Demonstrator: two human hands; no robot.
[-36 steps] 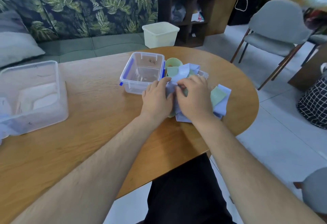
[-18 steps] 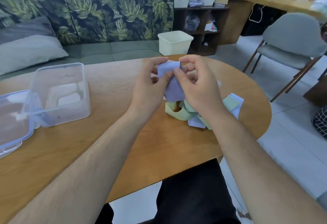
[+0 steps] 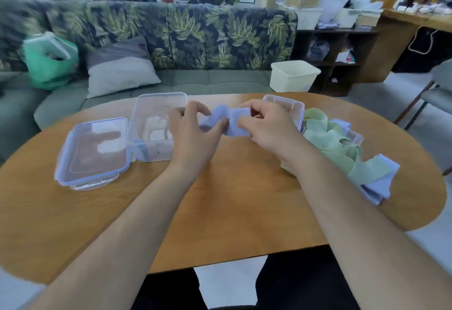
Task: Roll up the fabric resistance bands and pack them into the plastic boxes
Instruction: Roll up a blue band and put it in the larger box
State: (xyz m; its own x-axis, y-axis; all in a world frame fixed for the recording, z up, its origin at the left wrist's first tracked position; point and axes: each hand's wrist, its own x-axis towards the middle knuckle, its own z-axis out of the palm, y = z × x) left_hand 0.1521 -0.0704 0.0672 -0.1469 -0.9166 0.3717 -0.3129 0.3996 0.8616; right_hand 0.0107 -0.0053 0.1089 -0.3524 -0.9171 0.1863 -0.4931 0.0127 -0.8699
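A lavender fabric band (image 3: 228, 121) is held above the wooden table (image 3: 232, 202) between both hands. My left hand (image 3: 195, 133) pinches its left end and my right hand (image 3: 266, 126) pinches its right end. A heap of pale green bands (image 3: 342, 153) and another lavender band (image 3: 381, 187) lies at the right. A clear plastic box (image 3: 156, 128) stands open left of my hands, its blue-rimmed lid (image 3: 93, 153) flat beside it. A second clear box (image 3: 291, 106) is partly hidden behind my right hand.
A leaf-print sofa (image 3: 195, 40) with a grey cushion (image 3: 119, 74) and a green bag (image 3: 49, 62) runs behind the table. A cream bin (image 3: 293, 76) stands by a dark shelf unit (image 3: 342, 50). A chair (image 3: 437, 94) is at the right edge.
Both hands lifted the lavender band off the heap and drew it out sideways between them. The view has tilted up and shifted, so the left box and lid now sit nearer the middle.
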